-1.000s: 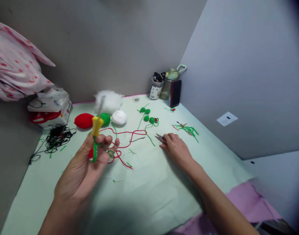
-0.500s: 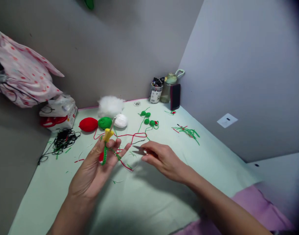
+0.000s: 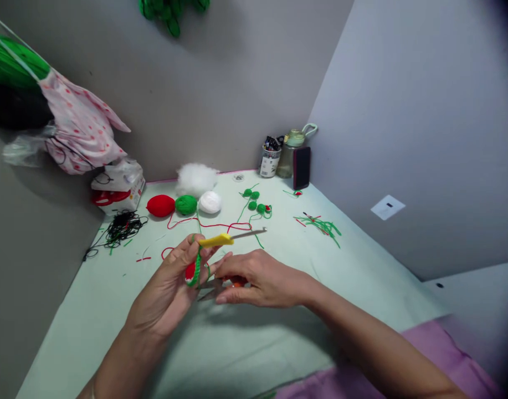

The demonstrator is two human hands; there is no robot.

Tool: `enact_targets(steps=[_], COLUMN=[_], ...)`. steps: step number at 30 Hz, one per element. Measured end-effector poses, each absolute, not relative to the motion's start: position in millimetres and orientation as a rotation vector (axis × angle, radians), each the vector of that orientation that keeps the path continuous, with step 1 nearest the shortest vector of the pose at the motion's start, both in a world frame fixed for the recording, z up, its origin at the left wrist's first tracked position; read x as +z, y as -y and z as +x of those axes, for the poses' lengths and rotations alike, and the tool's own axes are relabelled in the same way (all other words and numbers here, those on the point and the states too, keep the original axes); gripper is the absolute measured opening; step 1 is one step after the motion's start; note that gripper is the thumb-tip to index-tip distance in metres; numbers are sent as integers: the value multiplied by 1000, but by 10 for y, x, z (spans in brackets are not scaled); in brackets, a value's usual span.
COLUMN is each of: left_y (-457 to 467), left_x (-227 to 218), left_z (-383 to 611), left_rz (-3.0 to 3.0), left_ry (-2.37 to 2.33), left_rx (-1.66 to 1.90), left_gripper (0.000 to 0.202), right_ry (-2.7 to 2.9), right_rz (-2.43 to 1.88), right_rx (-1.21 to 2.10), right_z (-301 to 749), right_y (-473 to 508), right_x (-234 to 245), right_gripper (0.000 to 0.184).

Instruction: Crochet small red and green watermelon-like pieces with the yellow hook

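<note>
A person's two bare hands meet above a pale green table cover (image 3: 254, 343). The left hand (image 3: 170, 282) is curled closed, fingers pinching a crochet hook (image 3: 215, 240) with a yellow handle, its metal tip pointing right, together with a small red and green crochet piece (image 3: 192, 271) tucked against the palm. The right hand (image 3: 262, 280) grips small metal snips (image 3: 212, 287), thumb and fingers pressed around them, blades pointing left and touching the crochet piece. Farther back lie a red yarn ball (image 3: 160, 205), a green yarn ball (image 3: 186, 204) and a white yarn ball (image 3: 210, 201).
</note>
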State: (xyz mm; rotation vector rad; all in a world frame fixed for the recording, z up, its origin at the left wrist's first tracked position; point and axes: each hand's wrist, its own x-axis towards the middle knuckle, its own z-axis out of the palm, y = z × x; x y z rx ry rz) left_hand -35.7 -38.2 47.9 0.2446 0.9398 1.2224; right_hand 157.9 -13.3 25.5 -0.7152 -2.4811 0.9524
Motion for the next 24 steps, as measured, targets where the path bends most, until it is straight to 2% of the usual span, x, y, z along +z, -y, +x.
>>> enact_targets(steps=[5, 11, 24], left_y=[491, 591, 651], left_x=[518, 514, 384], left_z=[-285, -171, -19], left_rz=[244, 212, 289], left_ry=[-1019, -925, -841], left_rx=[1172, 1188, 1163], left_gripper=[13, 22, 17], right_ry=[2504, 2480, 2539], right_rz=[-746, -621, -590], right_rx=[924, 956, 990], right_z=[1599, 1715, 1816], right_y=[209, 302, 442], right_x=[246, 243, 107], right_gripper=[25, 30, 27])
